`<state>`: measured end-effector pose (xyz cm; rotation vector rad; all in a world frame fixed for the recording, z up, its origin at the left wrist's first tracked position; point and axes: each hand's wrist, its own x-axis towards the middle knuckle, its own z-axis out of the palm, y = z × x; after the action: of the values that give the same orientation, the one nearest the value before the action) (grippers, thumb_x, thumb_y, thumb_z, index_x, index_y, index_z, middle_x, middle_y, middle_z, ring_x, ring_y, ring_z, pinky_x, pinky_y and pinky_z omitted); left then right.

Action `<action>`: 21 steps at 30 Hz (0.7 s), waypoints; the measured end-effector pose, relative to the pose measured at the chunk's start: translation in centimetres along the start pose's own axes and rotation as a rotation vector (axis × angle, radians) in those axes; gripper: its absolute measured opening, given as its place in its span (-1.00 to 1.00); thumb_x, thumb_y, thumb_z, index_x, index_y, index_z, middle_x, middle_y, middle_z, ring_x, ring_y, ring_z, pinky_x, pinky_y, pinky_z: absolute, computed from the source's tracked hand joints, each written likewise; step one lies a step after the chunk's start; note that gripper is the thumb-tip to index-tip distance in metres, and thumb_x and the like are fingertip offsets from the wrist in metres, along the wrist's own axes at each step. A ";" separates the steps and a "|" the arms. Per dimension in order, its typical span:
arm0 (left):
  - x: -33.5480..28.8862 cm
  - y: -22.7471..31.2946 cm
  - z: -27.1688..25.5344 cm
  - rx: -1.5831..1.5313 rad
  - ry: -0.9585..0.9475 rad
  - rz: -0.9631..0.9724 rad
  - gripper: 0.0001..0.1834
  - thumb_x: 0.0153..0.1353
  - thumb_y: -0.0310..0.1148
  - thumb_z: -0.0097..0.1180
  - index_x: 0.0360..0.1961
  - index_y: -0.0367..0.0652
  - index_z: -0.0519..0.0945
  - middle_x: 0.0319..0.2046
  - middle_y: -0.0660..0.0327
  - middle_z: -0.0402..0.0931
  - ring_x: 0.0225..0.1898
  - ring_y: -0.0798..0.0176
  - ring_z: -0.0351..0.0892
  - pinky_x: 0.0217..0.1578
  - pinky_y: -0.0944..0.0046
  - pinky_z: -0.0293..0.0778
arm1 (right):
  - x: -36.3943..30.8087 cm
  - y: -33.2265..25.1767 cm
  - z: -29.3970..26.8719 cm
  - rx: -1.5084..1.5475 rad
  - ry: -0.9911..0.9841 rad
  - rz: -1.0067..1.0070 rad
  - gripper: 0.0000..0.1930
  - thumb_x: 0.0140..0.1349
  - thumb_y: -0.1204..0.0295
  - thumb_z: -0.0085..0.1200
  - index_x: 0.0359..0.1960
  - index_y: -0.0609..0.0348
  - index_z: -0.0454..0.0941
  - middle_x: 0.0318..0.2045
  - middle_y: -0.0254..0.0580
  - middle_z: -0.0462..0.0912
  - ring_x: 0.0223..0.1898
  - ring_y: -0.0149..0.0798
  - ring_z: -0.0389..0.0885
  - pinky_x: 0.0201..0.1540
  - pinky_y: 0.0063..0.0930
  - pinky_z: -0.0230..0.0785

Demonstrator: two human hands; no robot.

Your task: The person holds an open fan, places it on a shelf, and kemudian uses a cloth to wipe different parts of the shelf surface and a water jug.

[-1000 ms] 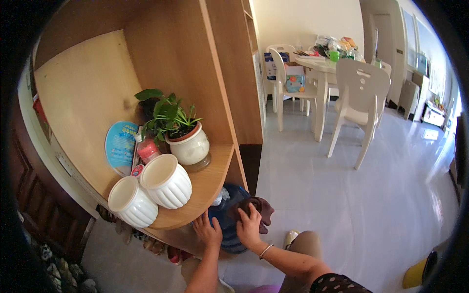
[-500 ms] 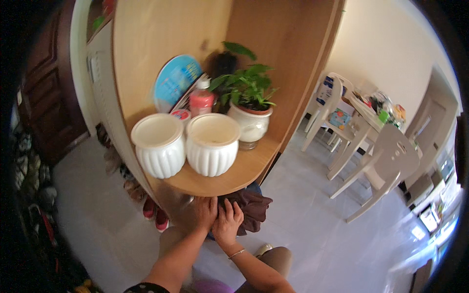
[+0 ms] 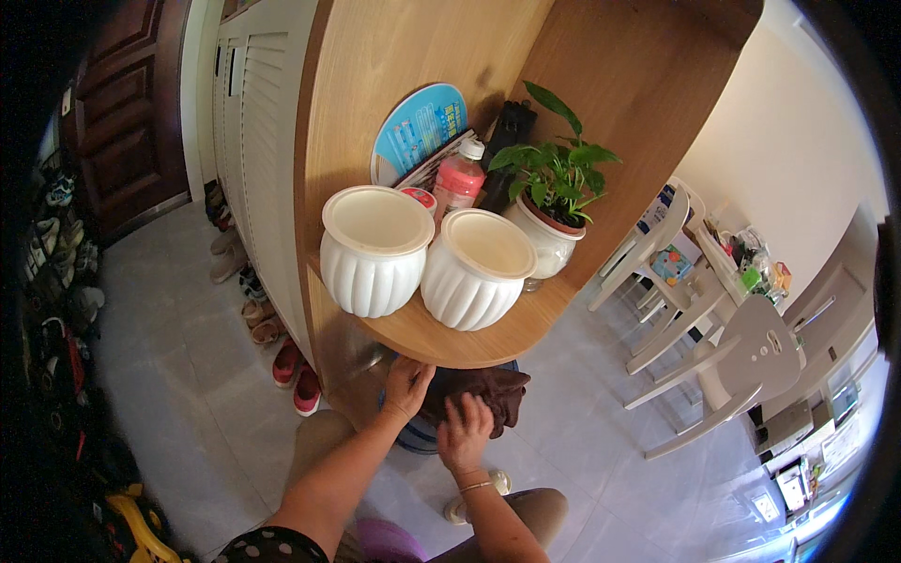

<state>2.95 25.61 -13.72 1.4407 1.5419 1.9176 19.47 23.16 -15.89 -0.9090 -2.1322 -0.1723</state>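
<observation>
My left hand [image 3: 410, 387] reaches up at the front underside of the rounded wooden shelf [image 3: 432, 350]; its fingertips are hidden at the edge, so its grip is unclear. Beside it, my right hand [image 3: 466, 433] has its fingers apart, in front of a bunched dark brown cloth [image 3: 497, 392]. The cloth lies over a blue bucket-like container [image 3: 418, 437] below the shelf. Two ribbed white pots [image 3: 374, 267] with pale tops stand side by side on the shelf, above my hands.
Behind the pots are a leafy potted plant [image 3: 554, 174], a pink bottle [image 3: 458, 178] and a round blue fan-like sheet [image 3: 422, 131]. Red shoes [image 3: 305, 389] and other pairs line the cabinet [image 3: 267, 122] at left. White chairs [image 3: 751, 357] surround a cluttered table at right.
The view has shifted, so the shelf and pots sit farther right. My hands, close together before, have moved apart: the right one has drawn back from the left with its fingers spreading.
</observation>
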 end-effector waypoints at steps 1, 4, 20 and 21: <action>0.0 -0.1 -0.1 0.023 -0.009 -0.003 -0.71 0.36 -0.21 0.05 -0.25 -0.24 0.61 -0.19 -0.01 0.60 -0.02 -0.14 0.50 0.04 0.02 0.38 | 0.2 0.6 0.0 -0.002 0.031 0.064 -0.52 0.05 0.48 0.13 0.10 0.15 0.56 0.25 0.04 0.33 0.28 0.15 0.24 0.30 0.07 0.10; 0.0 0.2 0.2 0.048 -0.032 0.038 -0.77 0.27 -0.24 0.15 -0.22 -0.20 0.62 -0.16 0.02 0.60 -0.03 -0.15 0.51 0.03 -0.03 0.38 | 1.2 2.7 0.1 -0.009 0.160 0.329 -0.57 0.19 0.47 0.00 0.14 0.19 0.51 0.27 0.16 0.29 0.27 0.19 0.26 0.31 -0.04 0.11; -0.7 -1.4 1.7 0.516 -0.019 0.299 -0.71 0.19 -0.25 0.25 -0.14 -0.20 0.62 -0.18 -0.07 0.62 -0.11 -0.25 0.56 -0.09 -0.16 0.42 | -4.2 14.0 9.1 1.554 0.551 1.514 -0.49 0.40 0.00 -0.22 0.06 0.16 0.51 -0.01 -0.14 0.62 0.01 -0.13 0.55 0.14 -0.21 0.35; -0.7 -1.4 1.6 0.529 -0.059 0.307 -0.71 0.19 -0.25 0.25 -0.14 -0.20 0.62 -0.18 -0.07 0.62 -0.11 -0.25 0.56 -0.09 -0.16 0.42 | -4.1 13.6 9.3 1.572 0.549 1.525 -0.47 0.39 -0.02 -0.22 0.11 0.12 0.50 0.04 -0.14 0.62 0.06 -0.09 0.55 0.19 -0.20 0.34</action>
<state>4.10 26.58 -15.37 2.0308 1.9954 1.6612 24.45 34.59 -27.45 -0.9246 -0.2215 1.5263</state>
